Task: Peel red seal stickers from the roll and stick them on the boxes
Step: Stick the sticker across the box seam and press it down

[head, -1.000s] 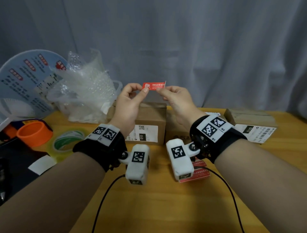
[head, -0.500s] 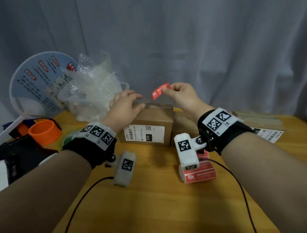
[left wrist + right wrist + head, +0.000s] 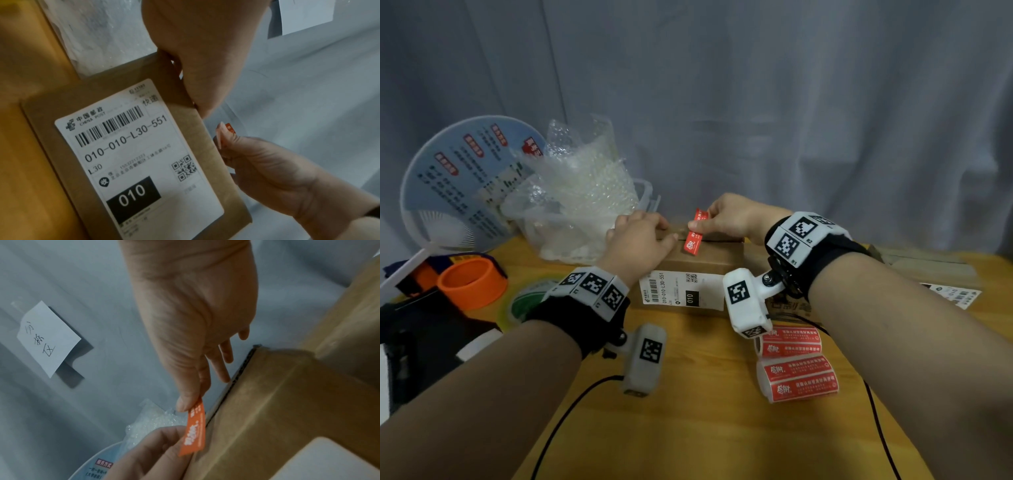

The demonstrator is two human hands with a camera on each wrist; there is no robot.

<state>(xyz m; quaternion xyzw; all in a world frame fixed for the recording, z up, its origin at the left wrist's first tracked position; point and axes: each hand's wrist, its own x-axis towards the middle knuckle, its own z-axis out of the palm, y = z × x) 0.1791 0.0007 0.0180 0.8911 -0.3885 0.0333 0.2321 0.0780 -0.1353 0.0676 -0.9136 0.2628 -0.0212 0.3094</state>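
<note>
A brown cardboard box (image 3: 710, 262) with a white shipping label (image 3: 681, 291) stands at the middle of the wooden table. My right hand (image 3: 698, 224) pinches one end of a red seal sticker (image 3: 694, 237). The sticker hangs slanted, its lower end at the box's top. In the right wrist view the sticker (image 3: 194, 431) lies beside the box's (image 3: 277, 410) top edge. My left hand (image 3: 661, 233) grips the left part of the box's top, thumb near the sticker. Two red sticker rolls (image 3: 796, 378) lie on the table below my right wrist.
A round paper fan (image 3: 458, 181) and a bag of bubble wrap (image 3: 578, 192) stand at the back left. An orange ring (image 3: 470, 282) and a green tape roll (image 3: 530, 301) lie at the left. More boxes (image 3: 928, 267) sit at the right. Black cables cross the near table.
My left hand let go of the sticker and came down onto the box. My right hand lowered the sticker from mid-air to the box's top, turning it from level to slanted.
</note>
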